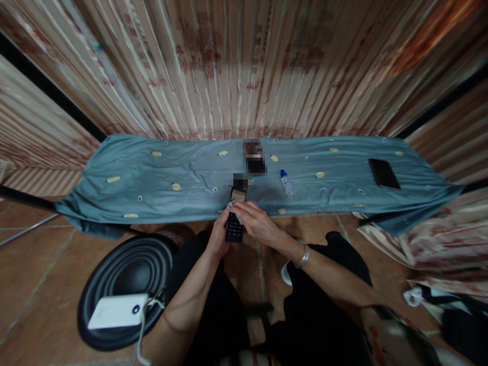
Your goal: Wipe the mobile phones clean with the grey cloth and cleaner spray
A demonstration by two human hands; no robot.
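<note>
A black keypad phone (234, 234) is held upright along its left side by my left hand (219, 233), just in front of the cloth-covered table edge. Its keys face me, and the top end is partly blurred out. My right hand (256, 222) is closed around a small whitish piece of cloth or tissue (231, 204) and presses it against the phone's face below the screen. Beyond the hands, a small clear bottle with a blue cap (287, 184) lies on the cloth. A pixelated dark item (254, 157) rests further back.
A blue-green patterned cloth (194, 175) covers the narrow table. At its right end lies a flat dark rectangular object (383, 173). On my left, a white power bank (118, 311) with a cable sits on a round black ridged stool (99, 277). Striped curtains (229, 66) hang behind.
</note>
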